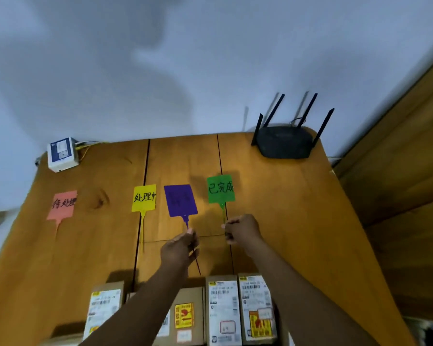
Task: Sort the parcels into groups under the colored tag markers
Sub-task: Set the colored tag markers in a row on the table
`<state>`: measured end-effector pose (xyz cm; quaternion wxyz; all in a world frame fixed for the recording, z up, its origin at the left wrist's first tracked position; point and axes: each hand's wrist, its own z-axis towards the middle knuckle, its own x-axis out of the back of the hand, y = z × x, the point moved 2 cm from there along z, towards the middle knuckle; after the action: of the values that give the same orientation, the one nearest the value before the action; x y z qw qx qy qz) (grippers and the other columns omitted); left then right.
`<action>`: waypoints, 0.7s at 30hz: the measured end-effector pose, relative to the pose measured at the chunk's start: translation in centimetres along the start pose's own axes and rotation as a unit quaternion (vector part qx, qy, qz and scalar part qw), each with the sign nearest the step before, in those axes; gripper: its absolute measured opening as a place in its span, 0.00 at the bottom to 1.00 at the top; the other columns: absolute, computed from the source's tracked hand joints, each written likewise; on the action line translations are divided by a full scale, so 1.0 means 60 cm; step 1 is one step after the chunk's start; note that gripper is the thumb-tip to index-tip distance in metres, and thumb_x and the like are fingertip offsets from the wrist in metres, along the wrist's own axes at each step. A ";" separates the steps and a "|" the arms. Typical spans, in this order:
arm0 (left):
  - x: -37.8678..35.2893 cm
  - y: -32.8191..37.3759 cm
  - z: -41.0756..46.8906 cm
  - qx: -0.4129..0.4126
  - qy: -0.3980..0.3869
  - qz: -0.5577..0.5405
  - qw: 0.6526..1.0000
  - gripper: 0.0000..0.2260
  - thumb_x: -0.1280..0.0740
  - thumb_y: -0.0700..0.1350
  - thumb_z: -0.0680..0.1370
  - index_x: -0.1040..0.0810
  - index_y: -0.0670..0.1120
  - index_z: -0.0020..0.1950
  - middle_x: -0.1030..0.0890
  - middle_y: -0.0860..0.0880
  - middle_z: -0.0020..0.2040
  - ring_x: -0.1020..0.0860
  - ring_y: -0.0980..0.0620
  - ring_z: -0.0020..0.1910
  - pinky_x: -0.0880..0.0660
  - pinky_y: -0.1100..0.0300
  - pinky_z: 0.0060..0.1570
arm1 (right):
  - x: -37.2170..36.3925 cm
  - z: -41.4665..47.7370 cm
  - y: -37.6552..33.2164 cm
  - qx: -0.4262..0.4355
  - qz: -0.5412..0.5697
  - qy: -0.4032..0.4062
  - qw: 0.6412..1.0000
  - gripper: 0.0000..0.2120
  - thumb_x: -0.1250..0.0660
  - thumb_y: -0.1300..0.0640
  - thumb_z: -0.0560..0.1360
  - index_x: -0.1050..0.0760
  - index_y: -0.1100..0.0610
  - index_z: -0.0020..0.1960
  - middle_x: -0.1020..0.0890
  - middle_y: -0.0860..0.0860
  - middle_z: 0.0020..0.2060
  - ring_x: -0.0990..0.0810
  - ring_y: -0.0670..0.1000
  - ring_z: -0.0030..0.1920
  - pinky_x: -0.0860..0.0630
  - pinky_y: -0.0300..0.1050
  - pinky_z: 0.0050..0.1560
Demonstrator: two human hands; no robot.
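Observation:
Four coloured tag markers lie across the wooden table [298, 208]: a pink tag [61, 204] at the left, a yellow tag [144, 198], a purple tag [180, 200] and a green tag [221, 189]. My left hand [179, 248] pinches the thin tail of the purple tag. My right hand [241, 229] is closed on the tail of the green tag. Several cardboard parcels with shipping labels stand in a row at the near edge: one at the left [104, 308], one in the middle [188, 315], and two at the right [223, 310] [256, 309].
A black router [284, 142] with several antennas sits at the far right of the table. A small white and blue box [61, 153] with yellow wires sits at the far left corner. A wooden panel [398, 158] rises at the right. A white wall is behind.

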<state>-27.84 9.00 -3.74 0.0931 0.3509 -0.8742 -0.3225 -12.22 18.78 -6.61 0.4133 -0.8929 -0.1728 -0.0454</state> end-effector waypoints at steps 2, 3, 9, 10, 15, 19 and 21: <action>0.006 -0.022 0.012 0.005 0.009 0.001 1.000 0.06 0.32 0.41 0.80 0.19 0.40 0.54 0.17 0.41 0.49 0.19 0.45 0.51 0.23 0.48 0.53 | -0.003 0.033 0.014 -0.017 -0.024 0.001 1.000 0.03 0.26 0.65 0.75 0.19 0.63 0.43 0.17 0.59 0.39 0.18 0.55 0.36 0.19 0.44 0.33; 0.008 -0.027 0.017 0.006 0.010 0.002 1.000 0.06 0.32 0.41 0.80 0.19 0.40 0.53 0.17 0.41 0.48 0.19 0.45 0.50 0.23 0.48 0.53 | -0.005 0.047 0.016 -0.022 -0.032 0.001 0.999 0.03 0.26 0.65 0.75 0.19 0.62 0.43 0.18 0.58 0.39 0.18 0.55 0.36 0.19 0.45 0.33; 0.036 -0.045 0.064 0.000 0.035 0.035 0.999 0.09 0.31 0.43 0.79 0.18 0.40 0.56 0.16 0.42 0.51 0.18 0.44 0.53 0.22 0.51 0.47 | -0.028 0.115 0.036 -0.056 -0.078 0.027 0.995 0.07 0.27 0.64 0.76 0.21 0.59 0.40 0.17 0.58 0.42 0.18 0.53 0.33 0.21 0.41 0.27; 0.042 -0.048 0.068 0.001 0.040 0.040 0.998 0.09 0.31 0.43 0.79 0.18 0.40 0.56 0.16 0.42 0.51 0.18 0.44 0.54 0.22 0.51 0.47 | -0.031 0.119 0.043 -0.062 -0.084 0.027 0.994 0.07 0.27 0.64 0.76 0.22 0.59 0.40 0.17 0.58 0.42 0.17 0.53 0.32 0.20 0.41 0.27; 0.051 -0.041 0.068 -0.012 0.030 0.044 0.999 0.09 0.30 0.43 0.78 0.18 0.40 0.56 0.16 0.42 0.50 0.19 0.42 0.55 0.22 0.52 0.45 | -0.026 0.108 0.058 -0.057 -0.071 0.038 0.995 0.08 0.26 0.58 0.76 0.20 0.62 0.50 0.15 0.59 0.46 0.15 0.54 0.33 0.21 0.39 0.26; 0.030 -0.009 0.040 -0.050 0.018 0.064 0.997 0.06 0.29 0.44 0.78 0.18 0.44 0.52 0.17 0.44 0.53 0.22 0.45 0.58 0.25 0.51 0.54 | -0.014 0.068 0.028 -0.035 -0.110 0.075 0.990 0.14 0.31 0.49 0.79 0.22 0.60 0.54 0.18 0.56 0.47 0.15 0.55 0.37 0.21 0.42 0.25; 0.016 0.007 0.018 -0.061 -0.007 0.068 0.996 0.10 0.29 0.46 0.78 0.18 0.43 0.57 0.17 0.46 0.57 0.24 0.47 0.61 0.28 0.50 0.58 | -0.018 0.033 0.008 -0.022 -0.096 0.038 0.994 0.13 0.33 0.51 0.80 0.21 0.61 0.55 0.17 0.56 0.45 0.16 0.53 0.35 0.17 0.46 0.31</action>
<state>-29.20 9.14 -4.39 0.1298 0.2818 -0.8752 -0.3711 -13.16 19.68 -8.49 0.3938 -0.8786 -0.2408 -0.1226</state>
